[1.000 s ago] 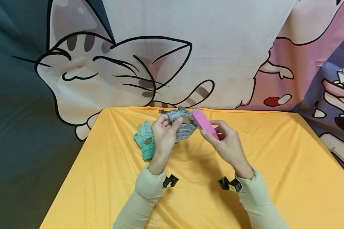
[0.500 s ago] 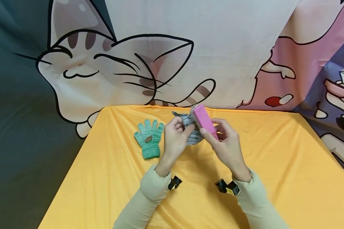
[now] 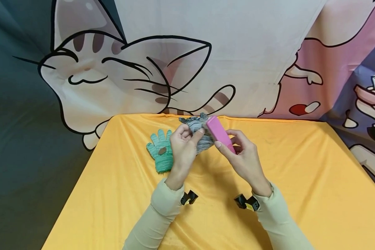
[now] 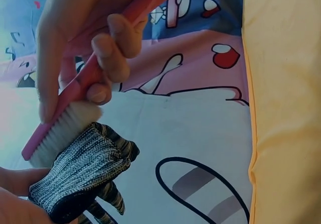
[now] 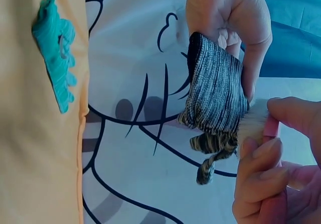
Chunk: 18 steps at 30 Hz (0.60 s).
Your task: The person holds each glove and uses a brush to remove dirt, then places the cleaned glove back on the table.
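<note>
A grey-and-black knit glove (image 3: 205,143) is in my left hand (image 3: 184,147), pinched between thumb and fingers and raised over the cloth's far side. My right hand (image 3: 245,158) grips a pink brush (image 3: 219,132) by its handle. In the left wrist view the brush's pale bristles (image 4: 70,128) press at the glove's upper side, its fingers dangling below. From the right wrist view, the bristle tips meet the knit near the left thumb. To the left lies a green glove (image 3: 164,161) with a brown patch (image 3: 162,151), partly covered by my left hand in the head view.
A yellow cloth (image 3: 112,201) covers the table. Its far edge runs up against a printed cartoon backdrop (image 3: 253,52) with a cat drawing. A small black camera (image 3: 189,197) sits on each sleeve cuff.
The left hand with the grey glove went right toward the brush, then partway back left. The brush followed slightly left and its bristles now cover the glove's brown spot. The green glove stays put.
</note>
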Each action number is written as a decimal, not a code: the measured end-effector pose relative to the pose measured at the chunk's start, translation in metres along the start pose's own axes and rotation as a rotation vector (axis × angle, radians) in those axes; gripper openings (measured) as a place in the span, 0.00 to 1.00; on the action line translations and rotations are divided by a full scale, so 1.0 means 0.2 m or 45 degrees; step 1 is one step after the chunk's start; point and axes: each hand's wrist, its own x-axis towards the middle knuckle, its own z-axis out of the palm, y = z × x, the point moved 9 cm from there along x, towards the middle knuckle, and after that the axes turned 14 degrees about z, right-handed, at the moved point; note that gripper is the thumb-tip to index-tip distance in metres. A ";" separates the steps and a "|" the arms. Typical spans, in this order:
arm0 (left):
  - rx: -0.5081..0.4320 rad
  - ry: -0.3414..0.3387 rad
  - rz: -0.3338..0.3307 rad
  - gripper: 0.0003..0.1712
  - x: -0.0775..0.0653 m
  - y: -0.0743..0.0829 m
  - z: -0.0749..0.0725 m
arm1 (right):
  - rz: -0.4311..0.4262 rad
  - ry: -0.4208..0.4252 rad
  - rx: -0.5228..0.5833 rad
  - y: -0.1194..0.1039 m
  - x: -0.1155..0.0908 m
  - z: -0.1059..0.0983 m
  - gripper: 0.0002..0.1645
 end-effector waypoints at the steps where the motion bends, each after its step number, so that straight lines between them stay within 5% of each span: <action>1: -0.012 0.013 0.000 0.06 0.00 0.00 -0.01 | 0.005 -0.007 -0.003 0.00 0.00 0.00 0.20; 18: -0.036 0.112 0.089 0.11 0.02 0.04 -0.06 | 0.061 -0.020 -0.041 0.21 0.09 -0.01 0.20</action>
